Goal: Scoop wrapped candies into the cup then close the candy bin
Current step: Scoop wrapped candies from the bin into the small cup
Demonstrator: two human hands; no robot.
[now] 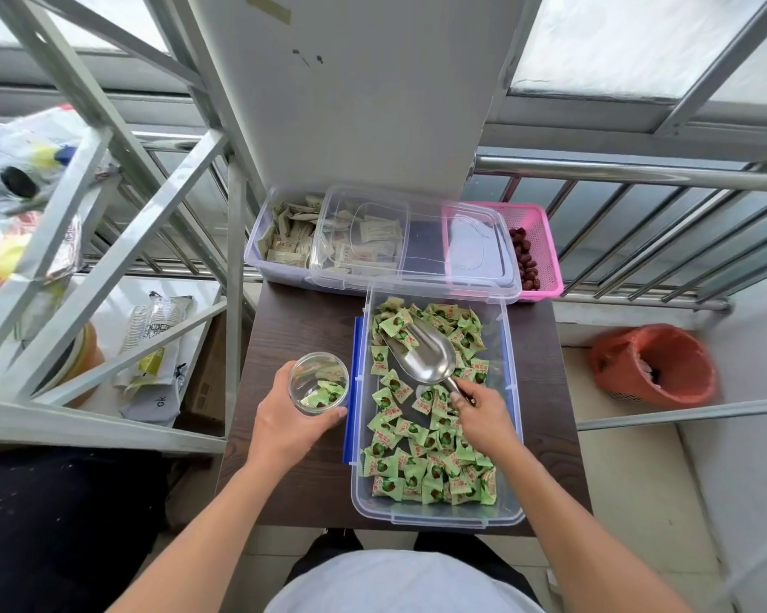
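Right hand (pixel 483 413) grips the scoop (pixel 421 353) handle, bowl lying among candies (pixel 417 462) in the bin (pixel 434 517). Left hand (pixel 284 418) wraps the cup (pixel 319 382), partly filled. Best to drive the scoop low under the candies, then tip it close over the cup.

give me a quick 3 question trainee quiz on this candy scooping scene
1. True or false: the cup already holds some green wrapped candies.
2. Which of the hands holds the metal scoop? A) left hand B) right hand
3. Where does the candy bin's clear lid lie?

Key
1. True.
2. B; the left holds the cup, beside the candy bin.
3. Behind the bin, across the box of pale packets and the pink basket.
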